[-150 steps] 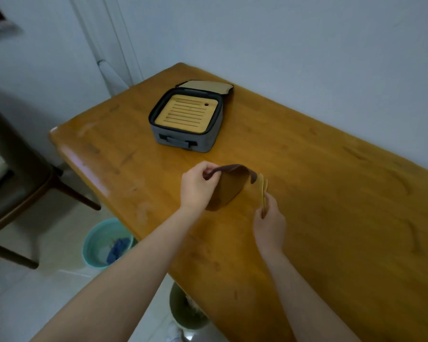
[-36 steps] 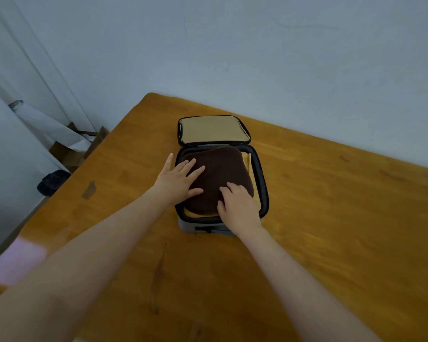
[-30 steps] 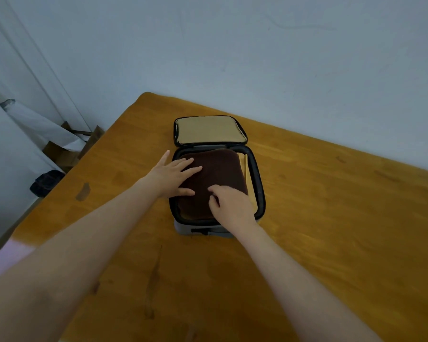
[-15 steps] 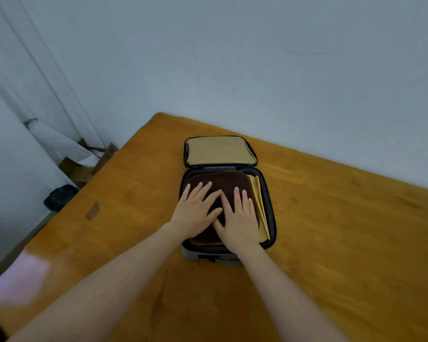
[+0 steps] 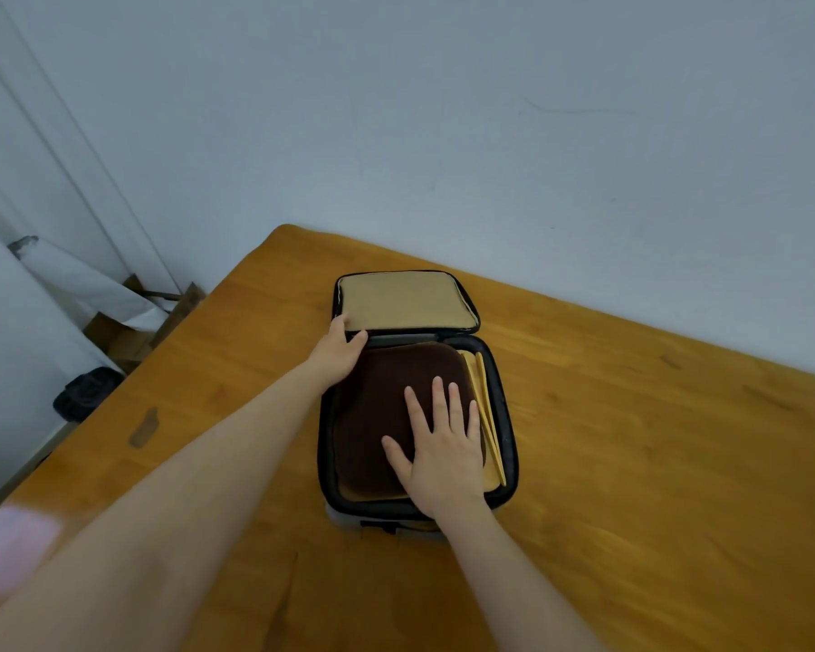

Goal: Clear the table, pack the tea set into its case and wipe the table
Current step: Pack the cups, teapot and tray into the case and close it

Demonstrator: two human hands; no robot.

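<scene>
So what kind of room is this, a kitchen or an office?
Probably a plain room in a home, perhaps a dining corner: a wooden table stands against a bare pale wall, with a zip-up case on it and cardboard boxes on the floor.

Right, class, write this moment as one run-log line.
phase: packing case | left hand: holds lid by its corner | right hand: flat on cloth | cloth: in case | lid: open
</scene>
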